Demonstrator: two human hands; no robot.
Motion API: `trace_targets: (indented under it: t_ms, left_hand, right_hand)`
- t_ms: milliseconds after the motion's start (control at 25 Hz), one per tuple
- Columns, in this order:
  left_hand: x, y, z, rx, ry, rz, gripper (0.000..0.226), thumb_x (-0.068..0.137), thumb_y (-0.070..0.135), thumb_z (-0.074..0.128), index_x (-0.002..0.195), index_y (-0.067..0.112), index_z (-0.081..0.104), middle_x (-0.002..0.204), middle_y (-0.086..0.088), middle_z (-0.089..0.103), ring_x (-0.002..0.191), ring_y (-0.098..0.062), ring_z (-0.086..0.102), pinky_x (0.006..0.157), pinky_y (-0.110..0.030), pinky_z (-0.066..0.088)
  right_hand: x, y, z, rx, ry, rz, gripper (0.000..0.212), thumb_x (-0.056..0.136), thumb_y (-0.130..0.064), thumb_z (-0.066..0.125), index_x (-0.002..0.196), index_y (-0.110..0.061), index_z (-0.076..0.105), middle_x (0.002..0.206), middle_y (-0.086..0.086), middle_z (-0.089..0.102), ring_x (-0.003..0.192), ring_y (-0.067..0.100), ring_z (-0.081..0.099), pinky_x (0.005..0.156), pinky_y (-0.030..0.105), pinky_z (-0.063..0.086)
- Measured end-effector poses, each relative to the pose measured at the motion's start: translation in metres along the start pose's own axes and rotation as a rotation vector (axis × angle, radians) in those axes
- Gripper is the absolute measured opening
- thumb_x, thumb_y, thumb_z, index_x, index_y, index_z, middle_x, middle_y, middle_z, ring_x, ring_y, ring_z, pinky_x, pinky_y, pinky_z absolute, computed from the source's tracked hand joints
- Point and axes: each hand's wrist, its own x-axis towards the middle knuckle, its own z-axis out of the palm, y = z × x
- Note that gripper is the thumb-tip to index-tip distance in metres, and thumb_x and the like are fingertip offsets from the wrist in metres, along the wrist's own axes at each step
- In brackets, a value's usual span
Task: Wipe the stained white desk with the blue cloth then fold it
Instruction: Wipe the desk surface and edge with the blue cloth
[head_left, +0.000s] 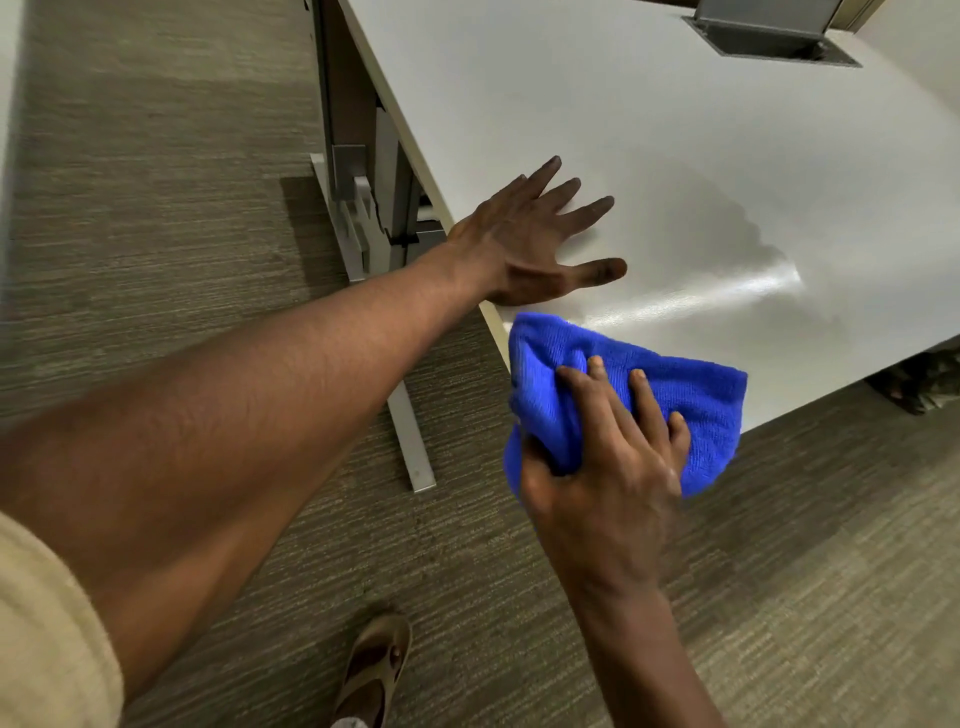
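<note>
The white desk (649, 156) fills the upper right, seen from its near corner. A bunched blue cloth (691, 410) lies over that corner, partly hanging past the edge. My right hand (608, 457) grips the cloth from behind, thumb tucked under it and fingers curled over the top. My left hand (524, 244) rests flat on the desk near its left edge, fingers spread and straight. A faint wet sheen shows on the desktop just right of my left hand. I cannot make out distinct stains.
A grey cable hatch (769, 41) is set into the desk's far side. The desk's metal leg and foot (374, 249) stand on the carpet below the left edge. My sandalled foot (374, 670) is on the carpet at the bottom.
</note>
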Motion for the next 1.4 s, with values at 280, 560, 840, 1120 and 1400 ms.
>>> trace_targets:
  t_ms: [280,560,840,1120,1400]
  left_hand:
    - [0.0,0.0,-0.002,0.015,-0.011,0.003,0.1,0.078,0.096,0.01,0.163,0.045,0.007,0.174,0.002,0.008,0.16,-0.017,-0.012,0.13,-0.043,0.001]
    - [0.0,0.0,-0.001,-0.019,-0.015,-0.005,0.101,0.075,0.097,0.01,0.163,0.047,0.01,0.174,0.002,0.009,0.16,-0.015,-0.012,0.13,-0.041,-0.002]
    - [0.0,0.0,-0.001,-0.023,-0.006,0.003,0.096,0.08,0.094,0.011,0.163,0.046,0.01,0.174,0.001,0.01,0.16,-0.016,-0.011,0.13,-0.041,-0.001]
    - [0.001,-0.002,0.0,-0.036,0.002,0.016,0.092,0.084,0.091,0.007,0.163,0.044,0.007,0.174,0.001,0.007,0.16,-0.018,-0.012,0.13,-0.044,-0.002]
    - [0.0,0.002,-0.002,-0.013,-0.006,-0.006,0.092,0.085,0.09,0.006,0.164,0.043,0.008,0.174,0.0,0.009,0.16,-0.018,-0.012,0.13,-0.043,-0.002]
  right_hand:
    - [-0.006,0.01,-0.018,0.109,-0.18,-0.23,0.054,0.092,-0.031,0.053,0.144,-0.02,0.063,0.155,0.005,0.054,0.151,0.036,0.04,0.116,0.072,0.034]
    - [0.042,-0.027,-0.004,-0.247,-0.502,0.179,0.083,0.1,-0.068,0.034,0.166,-0.029,0.002,0.176,0.01,-0.004,0.16,0.044,-0.007,0.12,0.077,0.006]
    - [0.023,0.011,-0.039,-0.082,-0.653,-0.05,0.08,0.097,-0.064,0.031,0.165,-0.041,-0.005,0.174,-0.012,-0.015,0.159,0.023,-0.022,0.129,0.06,-0.003]
    - [0.055,0.001,-0.033,-0.16,-0.623,0.377,0.096,0.086,-0.08,0.006,0.167,-0.029,-0.008,0.175,0.002,-0.017,0.16,0.034,-0.02,0.125,0.068,-0.005]
    - [0.01,-0.001,-0.037,-0.247,-0.611,0.087,0.09,0.091,-0.074,-0.001,0.165,-0.024,-0.016,0.174,0.014,-0.017,0.16,0.038,-0.017,0.125,0.067,0.001]
